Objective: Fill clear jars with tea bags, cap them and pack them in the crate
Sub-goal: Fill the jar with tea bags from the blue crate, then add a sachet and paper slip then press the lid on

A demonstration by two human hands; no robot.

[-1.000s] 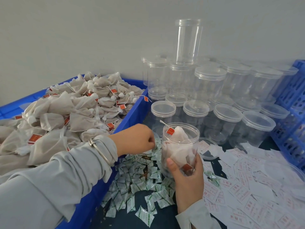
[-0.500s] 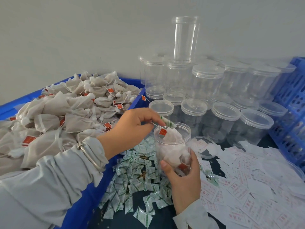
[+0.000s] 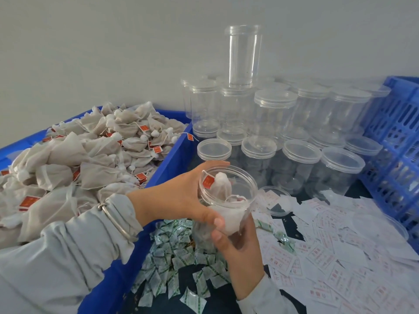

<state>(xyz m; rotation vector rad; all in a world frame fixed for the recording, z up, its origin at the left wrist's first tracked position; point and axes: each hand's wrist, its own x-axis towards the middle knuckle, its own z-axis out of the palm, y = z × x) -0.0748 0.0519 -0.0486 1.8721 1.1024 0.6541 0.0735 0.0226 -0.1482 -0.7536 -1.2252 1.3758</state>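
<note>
1. At the far left, a blue bin (image 3: 172,159) holds a heaped pile of tea bags (image 3: 86,159) with red tags.
2. Beside the bin's right wall, green-and-white sachets (image 3: 172,264) lie scattered on the dark surface (image 3: 226,302).
3. Over those sachets, the left hand (image 3: 181,198) wraps around the upper part of an open jar (image 3: 226,200), thumb in front and fingers curved behind the rim.
4. That jar is tilted, lidless, and partly filled with tea bags; one red tag (image 3: 207,181) shows just inside its mouth.
5. Below it, the right hand (image 3: 240,254) grips the jar's lower part, thumb pressed to the front.
6. Behind the hands, capped empty jars (image 3: 299,164) stand in stacked rows against the wall, one tall uncapped jar (image 3: 243,55) on top.
7. To the right, white paper slips (image 3: 340,257) with red print cover the surface.
8. At the far right stands a blue crate (image 3: 399,137) with slotted walls.
</note>
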